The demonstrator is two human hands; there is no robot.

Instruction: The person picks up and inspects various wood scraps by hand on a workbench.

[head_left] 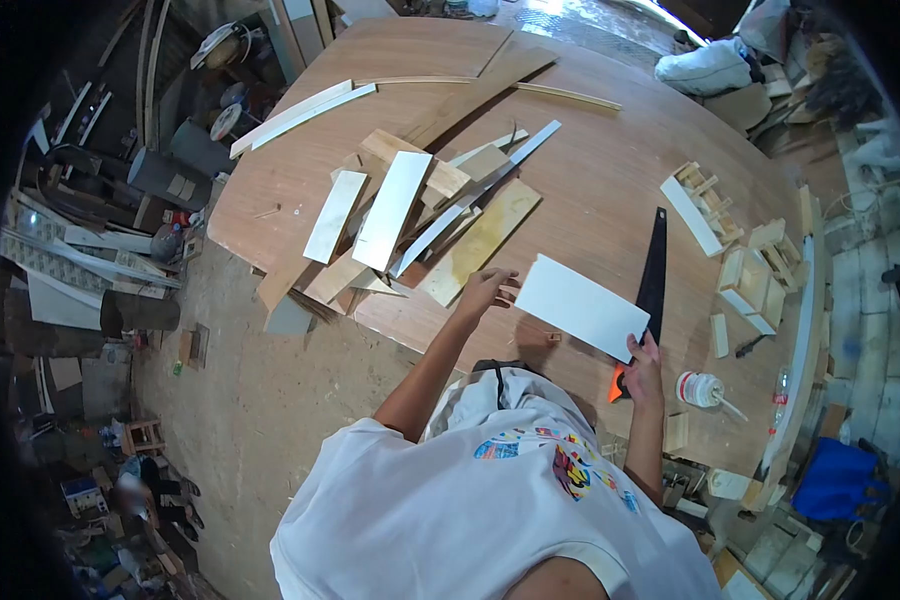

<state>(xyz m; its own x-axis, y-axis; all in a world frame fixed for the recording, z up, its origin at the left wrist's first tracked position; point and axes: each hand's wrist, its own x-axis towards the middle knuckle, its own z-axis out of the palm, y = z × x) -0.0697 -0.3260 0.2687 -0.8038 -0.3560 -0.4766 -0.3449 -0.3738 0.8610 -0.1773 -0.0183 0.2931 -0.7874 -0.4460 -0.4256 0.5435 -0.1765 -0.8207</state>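
Observation:
A white rectangular board [583, 306] is held over the table at its right end by my right hand [645, 368], whose fingers are closed on its edge. Just off the board's left end is my left hand [490, 290], with fingers partly bent, apart and holding nothing. Partly covered by the board and my right hand, a handsaw [653, 262] lies on the table. Its black blade points away from me, and its orange handle [618, 384] shows beside my right wrist.
Wood offcuts and white-faced boards [392, 212] are piled on the brown table [610, 150] at the left. Small wooden box assemblies [750, 285] stand at the right. A white tub [699, 390] with a stick and a plastic bottle [779, 388] are near the right edge. Someone [155, 490] is at lower left.

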